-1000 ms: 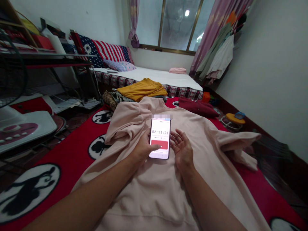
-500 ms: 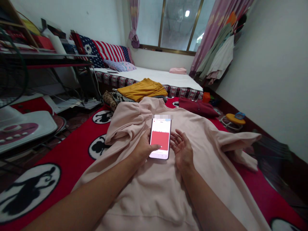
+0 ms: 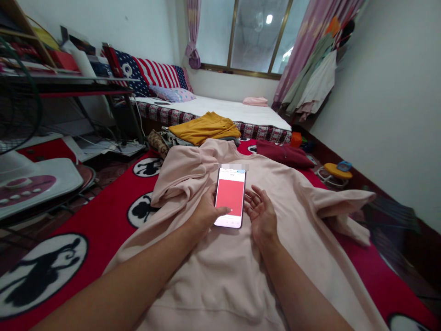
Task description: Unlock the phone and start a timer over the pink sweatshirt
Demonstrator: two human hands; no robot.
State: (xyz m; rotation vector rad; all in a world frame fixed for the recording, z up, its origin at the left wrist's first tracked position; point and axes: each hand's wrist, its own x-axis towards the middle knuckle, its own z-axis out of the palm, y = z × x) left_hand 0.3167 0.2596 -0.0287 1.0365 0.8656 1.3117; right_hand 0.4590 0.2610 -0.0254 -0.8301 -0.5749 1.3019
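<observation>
Both hands are over a pink sweatshirt [image 3: 248,257] spread flat on a red blanket [image 3: 103,220]. Left hand [image 3: 205,212] grips a phone [image 3: 230,197] at its left edge, with the thumb lying on the red screen. Right hand [image 3: 263,216] is released, palm up, fingers loosely curled, just beside the right edge of the phone. Behind the sweatshirt lies a yellow garment [image 3: 203,128], near a bed [image 3: 237,110].

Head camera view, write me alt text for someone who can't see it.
A left hand holds a phone with a red screen, thumb on it, above a pink sweatshirt spread on a red blanket. The right hand rests open beside the phone; a bed stands behind.
</observation>
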